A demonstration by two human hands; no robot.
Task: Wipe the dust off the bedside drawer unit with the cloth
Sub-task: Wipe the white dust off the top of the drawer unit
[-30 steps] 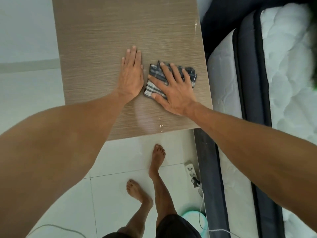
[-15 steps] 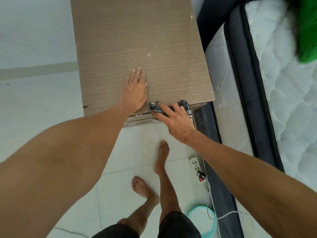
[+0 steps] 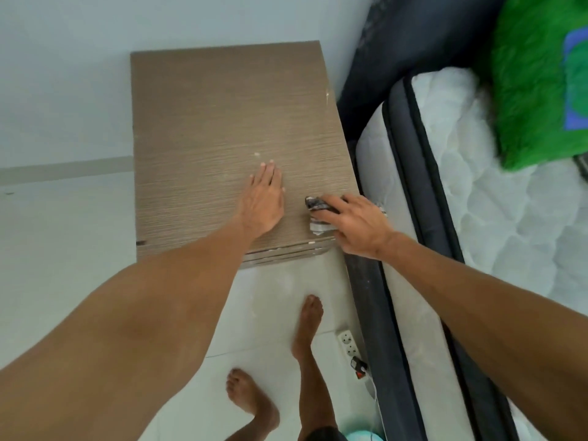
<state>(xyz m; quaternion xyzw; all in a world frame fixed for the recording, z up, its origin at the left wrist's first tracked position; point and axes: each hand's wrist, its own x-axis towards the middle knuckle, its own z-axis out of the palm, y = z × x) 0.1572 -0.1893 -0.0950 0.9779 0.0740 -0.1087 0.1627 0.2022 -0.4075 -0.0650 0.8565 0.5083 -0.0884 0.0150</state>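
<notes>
The cloth [image 3: 319,218], a crumpled checked rag, lies on the wood-grain top of the bedside drawer unit [image 3: 222,122], at the unit's front corner nearest the bed. The right hand [image 3: 356,226] presses down on it, fingers spread over the fabric and pinning it to the top rather than clenched around it. Further in on the same top, near the front edge, the left hand [image 3: 265,202] lies flat and released, palm down, holding nothing. Just beside the unit stands the bed, its white quilted mattress [image 3: 509,218] carrying a green pillow [image 3: 534,90]. Below the unit's front, bare feet stand on the pale tiled floor [image 3: 63,233], and a white power strip [image 3: 348,343] lies against the bed base.
</notes>
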